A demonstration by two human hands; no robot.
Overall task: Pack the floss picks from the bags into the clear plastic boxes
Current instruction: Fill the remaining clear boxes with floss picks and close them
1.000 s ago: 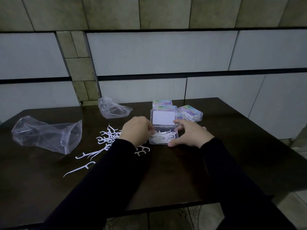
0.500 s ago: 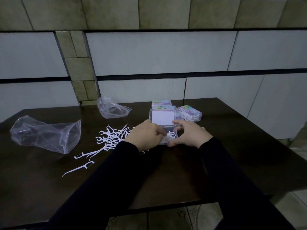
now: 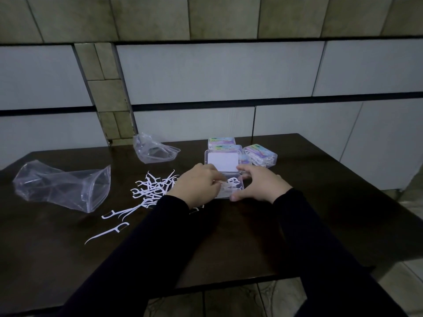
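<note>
Floss picks (image 3: 232, 184), white, lying in a clear plastic box (image 3: 231, 189) at the centre of the frame, lid (image 3: 223, 161) hinged back and showing a white label. Left hand (image 3: 198, 187) over the box's left side, fingers curled with tips down among the picks; whether anything is pinched, cannot tell. Right hand (image 3: 259, 187) cupping the box's right edge, thumb (image 3: 237, 196) against the near corner, fingers curved round the far side. Dark sleeves (image 3: 320, 248) running down to the bottom of the frame.

Left of the box, touching distance from the left hand: loose pile of picks (image 3: 152, 187) scattered on the dark table (image 3: 229, 248). Two stray picks nearer the lower left, one (image 3: 107, 233) lying well apart from the pile.

Just behind the open box, toward upper centre: closed filled boxes (image 3: 259, 154) with pastel labels, clustered together, exact number hard to tell.

Large crumpled clear bag (image 3: 66, 187) at the left edge of the table, mouth facing right. Smaller clear bag (image 3: 154, 151) at the table's far edge, left of the closed boxes. Tiled wall (image 3: 206, 76) behind, grey panels with olive-coloured blocks above.
</note>
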